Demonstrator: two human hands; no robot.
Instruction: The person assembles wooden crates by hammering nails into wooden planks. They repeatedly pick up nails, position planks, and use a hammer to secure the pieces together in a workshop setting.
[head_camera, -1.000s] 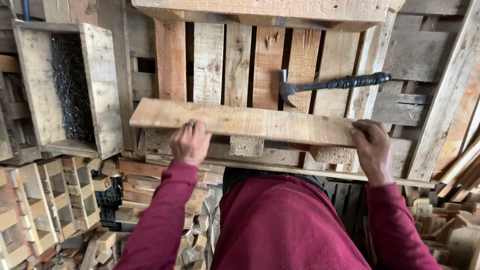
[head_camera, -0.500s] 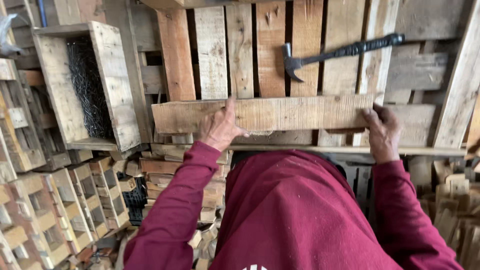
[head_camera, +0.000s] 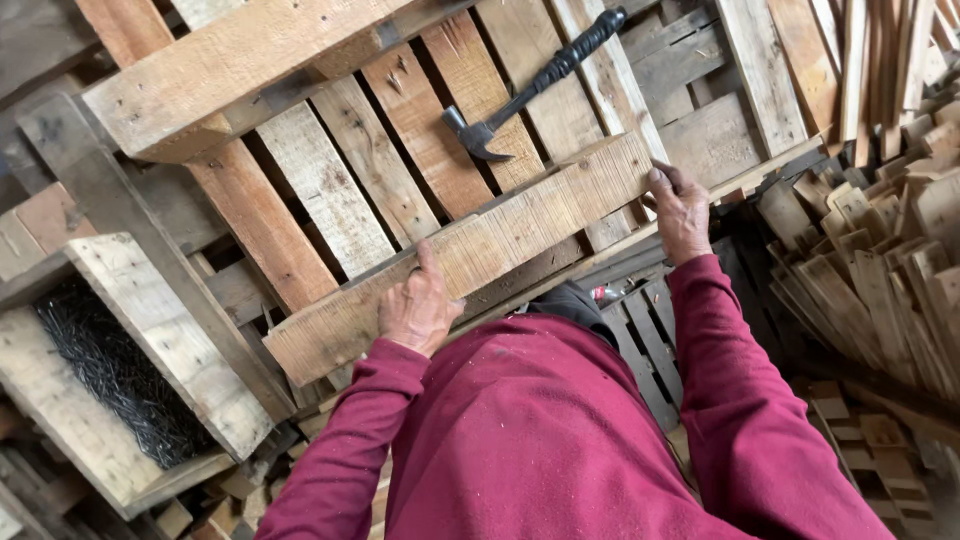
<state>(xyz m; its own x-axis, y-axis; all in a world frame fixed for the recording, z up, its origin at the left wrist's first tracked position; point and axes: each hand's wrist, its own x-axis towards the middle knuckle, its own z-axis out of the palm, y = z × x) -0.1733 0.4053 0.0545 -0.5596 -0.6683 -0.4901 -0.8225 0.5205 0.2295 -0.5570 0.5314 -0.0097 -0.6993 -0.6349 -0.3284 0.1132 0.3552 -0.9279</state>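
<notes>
Hands on a loose plank (head_camera: 470, 250) laid across the near edge of a slatted pallet (head_camera: 330, 190). Left hand (head_camera: 418, 308) rests on its near edge, forefinger extended, other fingers curled. Right hand (head_camera: 682, 210) grips the plank's right end, fingers wrapped. Hammer (head_camera: 530, 85) lies just beyond, apart. Nail box (head_camera: 120, 370) far left; board stack (head_camera: 880, 260) crowds right.
</notes>
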